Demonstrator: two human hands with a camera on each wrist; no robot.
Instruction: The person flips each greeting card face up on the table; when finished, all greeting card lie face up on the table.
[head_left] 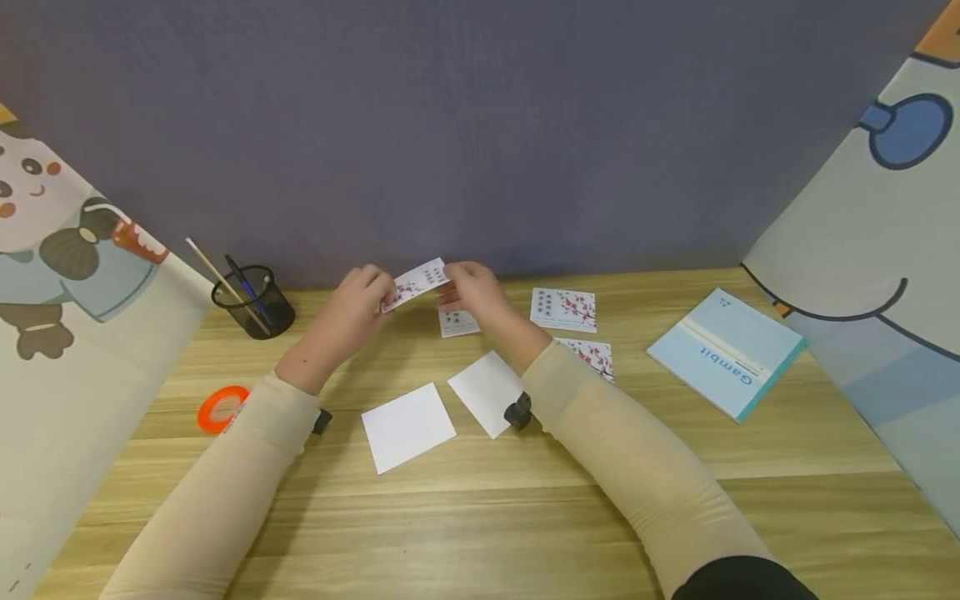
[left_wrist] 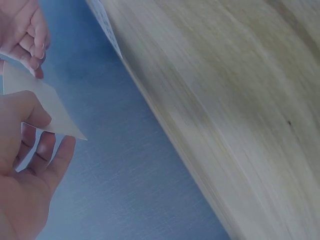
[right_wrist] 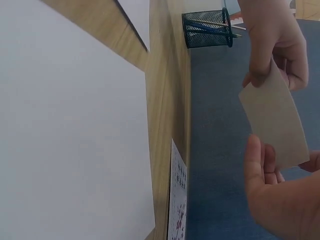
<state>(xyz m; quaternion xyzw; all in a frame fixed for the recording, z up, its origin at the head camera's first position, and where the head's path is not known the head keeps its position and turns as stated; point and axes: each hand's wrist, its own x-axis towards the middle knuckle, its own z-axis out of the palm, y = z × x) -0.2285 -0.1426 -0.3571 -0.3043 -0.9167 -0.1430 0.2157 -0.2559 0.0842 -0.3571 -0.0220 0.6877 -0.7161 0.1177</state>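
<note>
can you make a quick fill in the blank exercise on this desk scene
1. Both hands, left and right, hold one ____ above the table.
2. The pens stand in a black mesh ____ at the left.
3. The tape roll near the left sleeve is ____.
4. The booklet at the right reads ____.

Missing words: card; cup; orange; Gambit
</note>
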